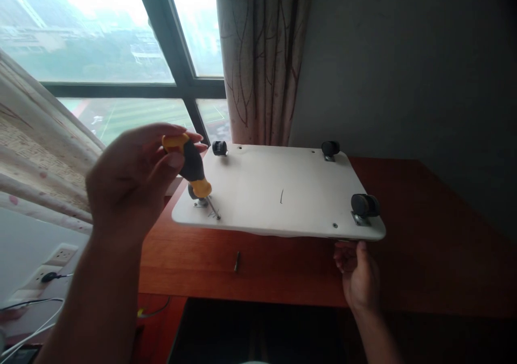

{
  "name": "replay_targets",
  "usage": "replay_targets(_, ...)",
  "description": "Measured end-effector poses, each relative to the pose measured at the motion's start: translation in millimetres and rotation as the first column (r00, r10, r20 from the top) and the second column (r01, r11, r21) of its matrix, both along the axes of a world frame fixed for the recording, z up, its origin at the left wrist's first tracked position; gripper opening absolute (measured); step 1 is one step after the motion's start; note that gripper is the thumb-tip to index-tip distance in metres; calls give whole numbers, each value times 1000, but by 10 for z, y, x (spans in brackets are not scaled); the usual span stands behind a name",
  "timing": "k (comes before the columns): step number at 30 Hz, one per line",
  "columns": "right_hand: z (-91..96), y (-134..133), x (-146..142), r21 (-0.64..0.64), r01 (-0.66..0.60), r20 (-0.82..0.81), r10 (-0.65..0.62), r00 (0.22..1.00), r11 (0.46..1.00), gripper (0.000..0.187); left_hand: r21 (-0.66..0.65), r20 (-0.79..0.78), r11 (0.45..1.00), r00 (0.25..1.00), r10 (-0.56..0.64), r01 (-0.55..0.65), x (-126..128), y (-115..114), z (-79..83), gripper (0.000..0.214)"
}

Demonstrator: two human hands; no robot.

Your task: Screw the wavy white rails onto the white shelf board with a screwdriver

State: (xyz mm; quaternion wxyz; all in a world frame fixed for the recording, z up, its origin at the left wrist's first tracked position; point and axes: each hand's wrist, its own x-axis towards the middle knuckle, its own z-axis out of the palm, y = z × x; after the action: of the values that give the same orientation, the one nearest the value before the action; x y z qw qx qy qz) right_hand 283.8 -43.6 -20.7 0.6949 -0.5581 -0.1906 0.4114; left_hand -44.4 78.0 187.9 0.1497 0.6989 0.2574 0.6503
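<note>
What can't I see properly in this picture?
All in the head view:
Near-left caster: partly hidden behind the yellow-and-black screwdriver.
The white board's downward side: hidden by the board itself.
The screwdriver's tip: too small to tell exactly how it sits.
The metal piece on the table: too small to name.
Left forearm: cut off by the bottom edge.

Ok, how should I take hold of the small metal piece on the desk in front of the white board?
I'd pinch the small metal piece across its middle, coming from above onto its left and right sides. It looks slim and lies with its length pointing roughly toward the white board; nothing touches either long side, so both seem reachable.
</note>
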Motion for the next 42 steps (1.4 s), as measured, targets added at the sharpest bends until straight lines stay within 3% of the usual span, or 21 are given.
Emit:
replay_targets(3, -2, -3, 1, -6, 4, -7, -4, 1000, 1000, 53, -42, 29, 995, 995, -94, 95, -2, 59, -27, 29)
replay_targets(7, 17, 0, 1, -1, 6, -1, -6, 1000, 1000, 54, 111, 100, 984, 987, 128, -139, -5, 112, -21, 35)
replay_targets(10, 40, 2, -4, 4, 2, 14, -2, 1000, 1000, 54, 107, 220, 961, 949, 225, -253, 46, 55, 30, 27)
replay_targets(13, 53, 2, -9, 10, 0, 19, 0, 1000, 1000, 54, -4, 232, 995, 968, 94, -96, 104, -34, 68, 16)
replay_targets(15, 49, 1, -8, 10, 0, 16, 0, 1000, 1000, 53, -88, 223, 995, 974, -27, 47, 120, -65, 70, 17)
replay_targets(17, 36, 0, -2, 9, -3, 8, 2, 1000, 1000, 52, -113, 216, 989, 974, -74, 100, 110, -52, 56, 18)
replay_targets(24, 7, -7, 4, 5, -8, 7, 8, 1000, 1000, 53, 136, 192, 980, 974, 117, -144, 20, 86, 37, 33)
replay_targets(27, 22, -7, -3, 8, -4, 12, 4, 1000, 1000, 53, 115, 207, 976, 966, 157, -184, 78, 64, 24, 18)
replay_targets(31, 39, -2, -7, 18, -5, 22, 4, 1000, 1000, 51, 80, 240, 990, 966, 97, -120, 169, 41, -17, 10)
replay_targets(38, 68, 4, -17, 13, -1, 27, 1, 1000, 1000, 51, 89, 146, 974, 970, 195, -209, 95, 65, 1, 37)
replay_targets(40, 75, 3, -20, 11, 1, 30, -2, 1000, 1000, 51, 42, 137, 969, 963, 234, -242, 106, 40, 20, 34)
replay_targets(42, 74, 1, -20, 10, 4, 33, -4, 999, 1000, 51, 9, 139, 980, 971, 197, -200, 134, 10, 31, 31)
